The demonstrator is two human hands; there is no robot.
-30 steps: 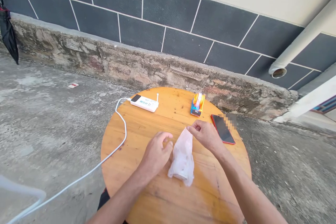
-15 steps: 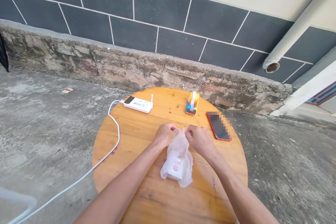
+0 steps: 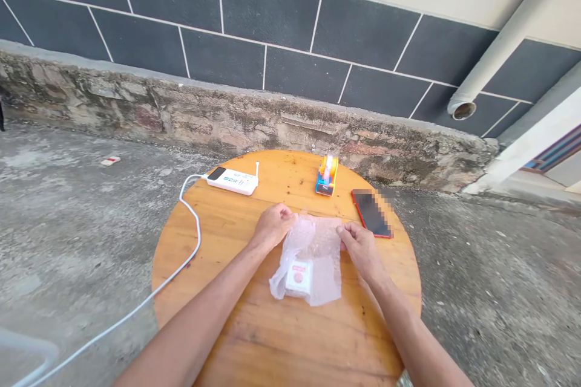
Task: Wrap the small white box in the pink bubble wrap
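Observation:
A translucent bubble wrap sheet (image 3: 324, 242) is spread on the round wooden table (image 3: 218, 338). On its lower part lies a small white box (image 3: 298, 278) with red marks, partly covered by a fold at the left. My left hand (image 3: 275, 224) pinches the wrap's upper left corner. At the upper right edge, my right hand (image 3: 358, 245) holds the wrap between thumb and fingers.
A white power bank (image 3: 232, 181) with a white cable (image 3: 198, 230) lies at the table's back left. An orange and blue tape dispenser (image 3: 327, 175) stands at the back, and a red-edged phone (image 3: 372, 213) lies at the right. Behind is a stone-based wall (image 3: 204, 118).
My hands have moved apart and pulled the bunched wrap open and flatter, so the white box shows more clearly. The view has shifted slightly.

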